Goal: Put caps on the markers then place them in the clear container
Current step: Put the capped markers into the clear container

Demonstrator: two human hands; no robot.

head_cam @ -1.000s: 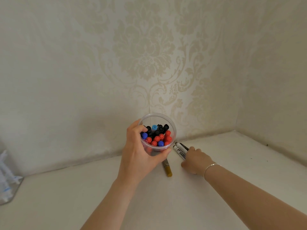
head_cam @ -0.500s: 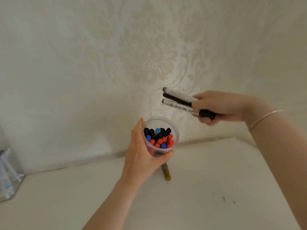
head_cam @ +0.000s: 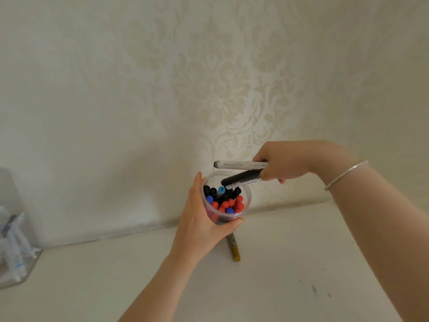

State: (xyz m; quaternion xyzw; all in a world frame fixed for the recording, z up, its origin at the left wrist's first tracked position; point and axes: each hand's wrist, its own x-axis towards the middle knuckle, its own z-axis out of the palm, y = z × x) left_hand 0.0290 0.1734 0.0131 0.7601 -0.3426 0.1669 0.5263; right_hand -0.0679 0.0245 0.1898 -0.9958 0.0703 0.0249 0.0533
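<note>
1. Right hand (head_cam: 282,165): fingers curled round the ends of two markers, a white one (head_cam: 239,164) above and a black-capped one (head_cam: 241,178) below, both pointing left over the container.
2. Left hand (head_cam: 202,225): wrapped round the clear container (head_cam: 248,201), thumb at the near wall, holding it above the surface.
3. Container: round, transparent plastic, packed with upright markers showing red, blue and black caps.
4. Gold marker (head_cam: 234,248): lying on the surface below the container.
5. Surface (head_cam: 290,263): smooth, white, some dark specks at right.
6. Wall (head_cam: 116,89): cream damask wallpaper.
</note>
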